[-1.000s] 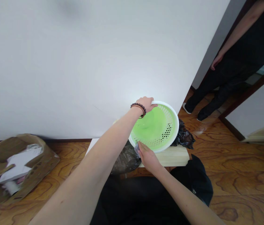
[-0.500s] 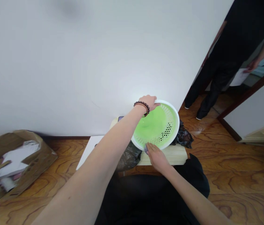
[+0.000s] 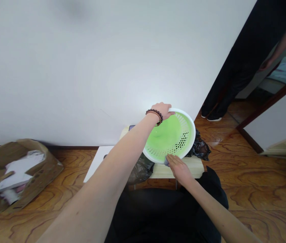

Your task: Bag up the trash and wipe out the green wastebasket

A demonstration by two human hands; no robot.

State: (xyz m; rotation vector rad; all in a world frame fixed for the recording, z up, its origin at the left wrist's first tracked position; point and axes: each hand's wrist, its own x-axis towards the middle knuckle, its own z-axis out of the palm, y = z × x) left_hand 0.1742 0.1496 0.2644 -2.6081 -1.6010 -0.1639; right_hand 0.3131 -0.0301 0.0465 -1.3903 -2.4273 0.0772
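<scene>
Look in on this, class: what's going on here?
The person's left hand grips the far rim of a round, white-rimmed green plastic basket. The right hand presses a small greyish-purple wad, perhaps cloth, against its near rim. The basket is over a pale wooden bench, with crumpled black plastic bags on either side; whether it touches the bench is hidden.
</scene>
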